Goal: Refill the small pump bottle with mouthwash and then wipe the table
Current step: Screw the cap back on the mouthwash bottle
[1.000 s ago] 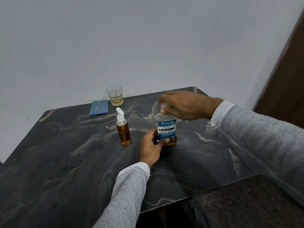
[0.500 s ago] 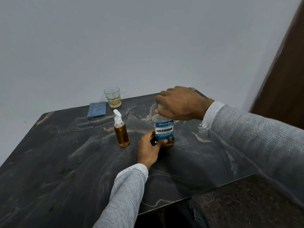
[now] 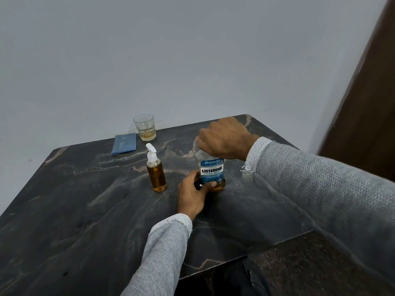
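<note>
A clear mouthwash bottle [image 3: 212, 170] with a blue label stands upright on the dark marble table [image 3: 89, 201], a little amber liquid at its bottom. My left hand [image 3: 193, 194] grips its base from the front left. My right hand [image 3: 223, 138] is curled over its top and hides the cap. Just left of it stands the small pump bottle [image 3: 156, 169], amber liquid inside, white pump on top, touched by neither hand. A folded blue cloth [image 3: 124, 143] lies at the table's far edge.
A drinking glass [image 3: 145, 127] with a bit of yellowish liquid stands beside the cloth near the white wall. A dark wooden door frame [image 3: 363, 107] rises at the right. The table's front right corner [image 3: 307, 232] ends above a dark speckled floor.
My right hand has turned on the top of the mouthwash bottle, wrist now raised and knuckles toward the camera. The left hand keeps its grip on the base. The view shifted slightly.
</note>
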